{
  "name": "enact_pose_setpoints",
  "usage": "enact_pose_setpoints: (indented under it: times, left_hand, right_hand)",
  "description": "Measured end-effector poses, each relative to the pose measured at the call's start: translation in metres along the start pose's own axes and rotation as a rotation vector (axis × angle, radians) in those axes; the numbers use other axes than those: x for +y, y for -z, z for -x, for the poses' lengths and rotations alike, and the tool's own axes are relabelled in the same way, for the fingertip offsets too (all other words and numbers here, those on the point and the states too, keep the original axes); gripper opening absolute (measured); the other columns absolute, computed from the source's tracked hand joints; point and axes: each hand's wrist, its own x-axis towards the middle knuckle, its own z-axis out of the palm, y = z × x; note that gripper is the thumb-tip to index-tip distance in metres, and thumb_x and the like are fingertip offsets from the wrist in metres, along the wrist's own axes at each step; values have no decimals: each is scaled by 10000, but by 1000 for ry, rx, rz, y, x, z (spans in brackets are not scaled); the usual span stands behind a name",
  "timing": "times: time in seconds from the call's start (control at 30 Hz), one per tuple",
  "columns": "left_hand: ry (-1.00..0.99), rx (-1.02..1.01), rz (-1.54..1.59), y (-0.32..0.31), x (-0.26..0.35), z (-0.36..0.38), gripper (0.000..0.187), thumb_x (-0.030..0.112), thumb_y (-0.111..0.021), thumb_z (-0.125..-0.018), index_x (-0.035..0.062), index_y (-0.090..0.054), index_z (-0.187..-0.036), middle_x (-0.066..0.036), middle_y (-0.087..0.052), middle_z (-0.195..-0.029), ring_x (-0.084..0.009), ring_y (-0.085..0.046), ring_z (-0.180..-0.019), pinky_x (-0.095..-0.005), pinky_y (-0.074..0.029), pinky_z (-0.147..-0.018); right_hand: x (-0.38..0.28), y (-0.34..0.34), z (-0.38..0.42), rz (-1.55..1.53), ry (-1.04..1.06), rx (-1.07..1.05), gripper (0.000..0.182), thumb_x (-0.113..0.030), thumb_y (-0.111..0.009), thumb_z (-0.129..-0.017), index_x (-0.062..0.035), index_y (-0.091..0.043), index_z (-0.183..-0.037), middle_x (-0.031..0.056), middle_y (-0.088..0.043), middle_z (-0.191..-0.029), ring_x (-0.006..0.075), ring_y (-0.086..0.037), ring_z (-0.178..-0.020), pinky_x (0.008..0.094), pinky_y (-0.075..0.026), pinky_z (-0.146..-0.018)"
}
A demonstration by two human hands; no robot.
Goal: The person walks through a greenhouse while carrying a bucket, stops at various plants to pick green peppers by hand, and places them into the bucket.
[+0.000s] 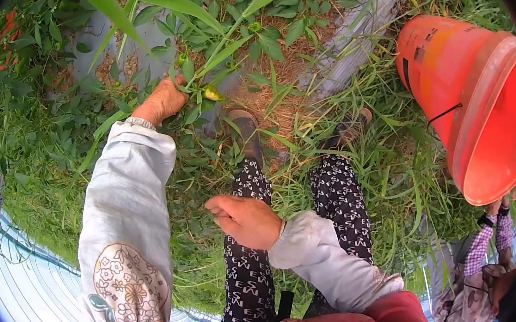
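Reaching forward into the leafy pepper plants, my left hand is closed around the lower part of a tall grass stalk; leaves hide its fingertips. Just right of that hand hangs a yellow-green pepper, and a smaller green pepper shows above it. My right hand is held in the air in front of my leg, its fingers loosely bent and apart, with nothing visible in them. Both forearms wear pale protective sleeves.
An orange bucket is tilted at the right, its mouth facing down and right. Below its rim are the hands of another person in checked sleeves. Grey plastic mulch and straw cover the bed. Weeds surround my shoes.
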Motion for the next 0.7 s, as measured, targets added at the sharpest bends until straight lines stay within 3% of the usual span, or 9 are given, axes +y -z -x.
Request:
enact_pose_setpoints:
  times: [0.07, 0.1, 0.13, 0.2, 0.27, 0.3, 0.47, 0.57, 0.7]
  left_hand:
    - [2, -96, -127, 6, 6, 6, 320, 103, -570, -806, 78, -541, -1124, -69, -602, -944, -155, -540, -760, -309, -457, -657]
    - [3, -94, -134, 6, -5, 0, 320, 103, -570, -806, 78, -541, -1124, -69, -602, -944, -155, -540, -760, -309, -457, -657]
    - [-288, 31, -438, 5, -17, -6, 283, 108, -575, -801, 83, -559, -1082, -69, -609, -900, -163, -537, -720, -313, -451, -633]
    - [-585, 152, -741, 5, -32, -15, 246, 114, -579, -796, 87, -577, -1040, -69, -617, -856, -171, -534, -680, -318, -445, -608]
    - [-100, -178, -307, 22, 8, 0, 298, 261, -591, -768, 81, -587, -1006, -178, -605, -985, -343, -571, -913, -403, -463, -770]
    - [-88, -183, -442, 30, 62, 28, 287, 272, -595, -769, 82, -595, -985, -175, -610, -974, -343, -570, -906, -406, -464, -769]
    - [-273, -90, -621, 13, 9, 8, 278, 297, -589, -779, 104, -603, -979, -138, -618, -980, -331, -578, -898, -389, -461, -798]
    - [-188, 233, -692, 14, 38, 32, 287, 341, -596, -777, 87, -624, -909, -147, -626, -893, -330, -587, -867, -400, -468, -792]
    - [-27, 106, -804, 26, 46, 22, 368, 386, -609, -752, 40, -620, -876, -167, -627, -828, -326, -596, -826, -383, -486, -739]
  right_hand:
    - [0, -1, 1, -24, 8, 6, 300, -110, -489, -823, -35, -478, -1114, 137, -595, -1012, 248, -610, -892, 335, -481, -771]
    - [0, -2, 0, -41, 11, 4, 300, -110, -489, -824, -36, -478, -1115, 135, -594, -1015, 248, -610, -892, 335, -482, -770]
    - [0, -1, 0, -58, 11, 3, 300, -111, -488, -825, -37, -478, -1116, 133, -593, -1018, 248, -610, -893, 335, -482, -770]
    - [-5, 2, 0, -81, 7, 2, 299, -110, -489, -826, -40, -479, -1117, 134, -595, -1016, 247, -610, -895, 334, -483, -771]
    - [-8, 4, 0, -100, 4, -1, 299, -109, -491, -826, -42, -479, -1118, 136, -597, -1013, 247, -609, -898, 333, -483, -773]
    - [-8, 4, 0, -131, 18, 13, 300, -107, -492, -825, -44, -479, -1119, 138, -599, -1009, 248, -609, -901, 333, -483, -774]
    - [-10, 7, 0, -143, 55, 37, 306, -99, -499, -823, -44, -480, -1123, 141, -607, -993, 251, -610, -906, 333, -485, -779]
    - [-10, 8, 1, -156, 48, 23, 317, -90, -500, -823, -39, -477, -1135, 143, -609, -1001, 245, -610, -919, 324, -485, -792]
    - [-12, 12, 0, -262, 32, 47, 317, -60, -490, -829, -28, -472, -1144, 155, -608, -1018, 231, -606, -942, 312, -480, -816]
